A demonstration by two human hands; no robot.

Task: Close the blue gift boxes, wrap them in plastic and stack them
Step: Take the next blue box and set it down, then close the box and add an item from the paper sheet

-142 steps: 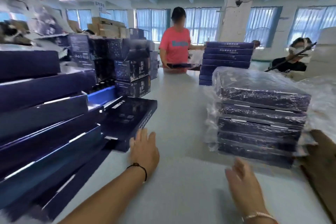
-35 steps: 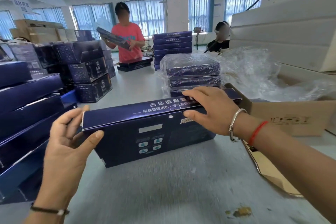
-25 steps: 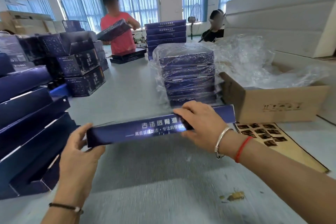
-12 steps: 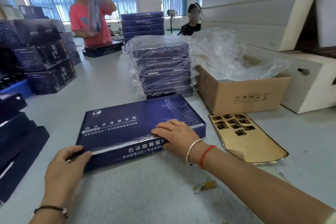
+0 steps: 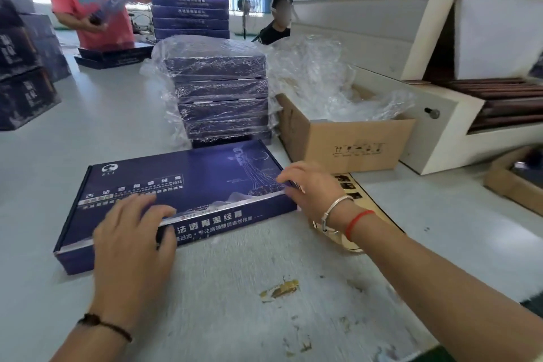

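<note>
Cardboard carton (image 5: 346, 141) sat right of centre on the grey table (image 5: 102, 114), top open, stuffed with crumpled clear plastic film (image 5: 332, 79) that bulged above its rim. A second, shallow cardboard tray (image 5: 512, 185) at the right edge held something dark, too cut off to identify. White machine (image 5: 411, 47) filled the upper right of the frame, dark slats in its opening.

Blue gift box (image 5: 188, 182) lay flat in the lower centre of the frame, lid down, long front side toward the camera. Dark blue top with a white round logo at its upper left corner, white Chinese lettering, and a pale line drawing of a figure near its right end; more white lettering ran along the front side. No plastic on it.

Left hand (image 5: 132, 232) rested over the box's front edge near the left half, fingers spread flat on the lid, thumb down the front side. Right hand (image 5: 311, 185) was at the box's right front corner, fingers loosely curved with tips touching the lid edge; cannot tell if they pinched anything.

Directly behind the box stood a stack of wrapped boxes (image 5: 220, 91), five or so, in clear film. Unwrapped blue boxes (image 5: 191, 16) were stacked further back, upper centre. Person in pink shirt (image 5: 91, 3) at upper left held another box. Dark boxes (image 5: 23, 67) were piled at the left edge.
</note>
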